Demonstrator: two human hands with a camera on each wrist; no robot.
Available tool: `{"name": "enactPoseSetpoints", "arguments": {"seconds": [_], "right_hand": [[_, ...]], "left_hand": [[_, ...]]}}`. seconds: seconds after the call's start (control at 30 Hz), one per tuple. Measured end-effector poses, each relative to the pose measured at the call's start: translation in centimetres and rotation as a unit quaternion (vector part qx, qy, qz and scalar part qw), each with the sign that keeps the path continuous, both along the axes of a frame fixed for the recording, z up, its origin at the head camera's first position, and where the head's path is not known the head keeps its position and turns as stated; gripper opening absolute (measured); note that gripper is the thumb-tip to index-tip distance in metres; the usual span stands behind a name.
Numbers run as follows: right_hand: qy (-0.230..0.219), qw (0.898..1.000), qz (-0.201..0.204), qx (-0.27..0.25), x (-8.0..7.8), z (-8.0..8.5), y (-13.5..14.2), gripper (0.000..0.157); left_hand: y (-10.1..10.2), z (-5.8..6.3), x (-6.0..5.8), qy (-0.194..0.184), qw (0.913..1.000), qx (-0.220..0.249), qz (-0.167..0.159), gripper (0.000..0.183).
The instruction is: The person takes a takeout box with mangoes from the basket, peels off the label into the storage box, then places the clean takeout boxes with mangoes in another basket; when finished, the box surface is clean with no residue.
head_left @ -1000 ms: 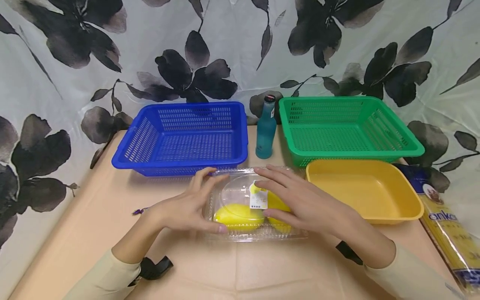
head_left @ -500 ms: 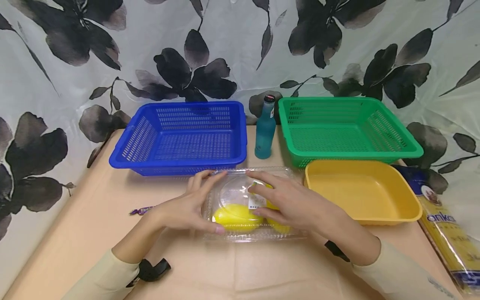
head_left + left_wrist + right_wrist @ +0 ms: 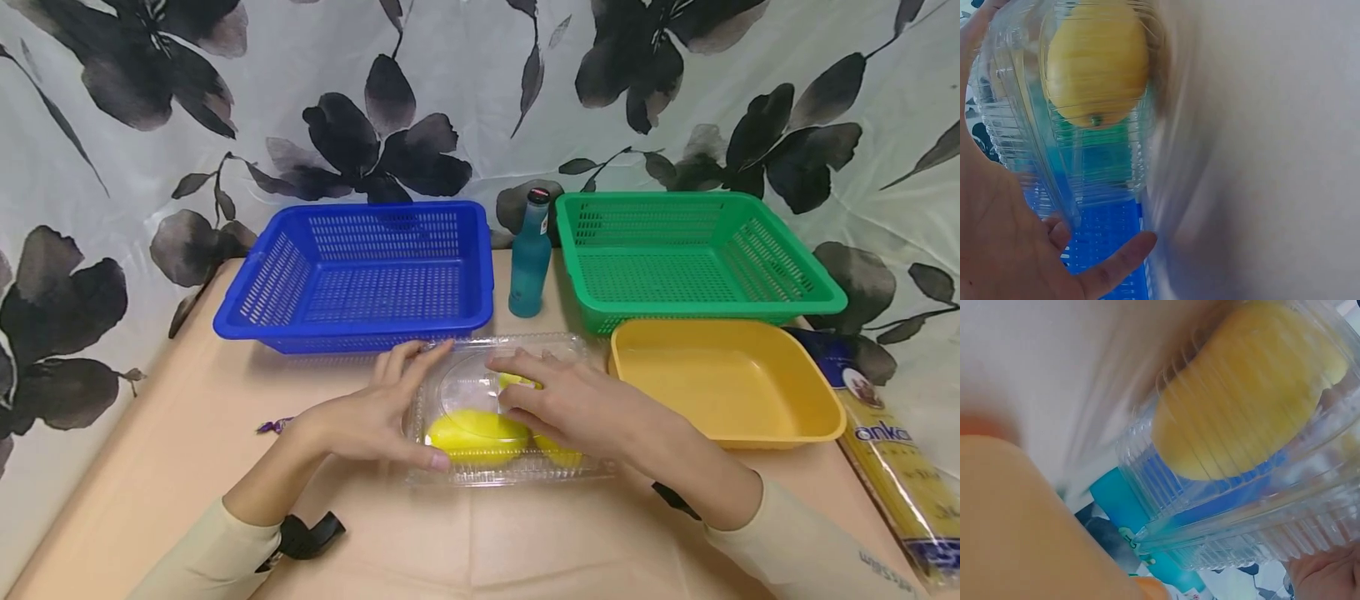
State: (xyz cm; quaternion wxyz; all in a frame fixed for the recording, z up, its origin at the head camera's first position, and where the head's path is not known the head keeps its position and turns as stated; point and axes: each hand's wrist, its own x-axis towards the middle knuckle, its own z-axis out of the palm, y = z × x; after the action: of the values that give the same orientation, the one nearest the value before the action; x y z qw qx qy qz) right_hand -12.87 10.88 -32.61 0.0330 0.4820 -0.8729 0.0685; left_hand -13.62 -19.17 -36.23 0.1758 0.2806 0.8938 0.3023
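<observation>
A clear plastic clamshell box (image 3: 457,379) lies before me, with yellow mangoes (image 3: 476,437) inside; one mango (image 3: 1097,69) shows through the ribbed wall in the left wrist view. My left hand (image 3: 367,425) spans the box's left end, thumb near the front edge and index fingertip at the back corner. Its little finger (image 3: 1125,259) sticks out away from the plastic. Over the lid's right half, my right hand (image 3: 570,404) rests with bent, relaxed fingers, largely covering the label. In the right wrist view another mango (image 3: 1235,400) shows through the side.
Behind the box stand a blue basket (image 3: 352,329), a blue-green bottle (image 3: 528,271) and a green basket (image 3: 697,308). A yellow tub (image 3: 727,437) sits right of the hands, with a yellow-and-blue packet (image 3: 896,467) at the table's right edge. A purple-wrapped sweet (image 3: 273,426) lies left.
My right hand has slid left across the lid, its fingers bending more and covering most of the label. The left hand and box have barely moved.
</observation>
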Motion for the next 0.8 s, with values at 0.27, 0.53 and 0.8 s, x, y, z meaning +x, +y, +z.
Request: {"name": "enactPoseSetpoints", "arguments": {"seconds": [0.27,0.53,0.8], "right_hand": [[0.001,1.0,-0.005,0.002,0.1,-0.1,-0.5,0.023],[-0.055,0.997,-0.028,-0.052,-0.1,-0.1,-0.1,0.01],[-0.134,0.984,-0.063,-0.096,-0.4,0.6,0.7,0.005]], "left_hand": [[-0.1,-0.1,0.0,0.001,1.0,0.003,-0.002,0.127],[0.0,-0.3,0.2,0.003,1.0,0.006,0.003,0.127],[0.1,-0.2,0.0,0.007,1.0,-0.001,0.004,0.126]]}}
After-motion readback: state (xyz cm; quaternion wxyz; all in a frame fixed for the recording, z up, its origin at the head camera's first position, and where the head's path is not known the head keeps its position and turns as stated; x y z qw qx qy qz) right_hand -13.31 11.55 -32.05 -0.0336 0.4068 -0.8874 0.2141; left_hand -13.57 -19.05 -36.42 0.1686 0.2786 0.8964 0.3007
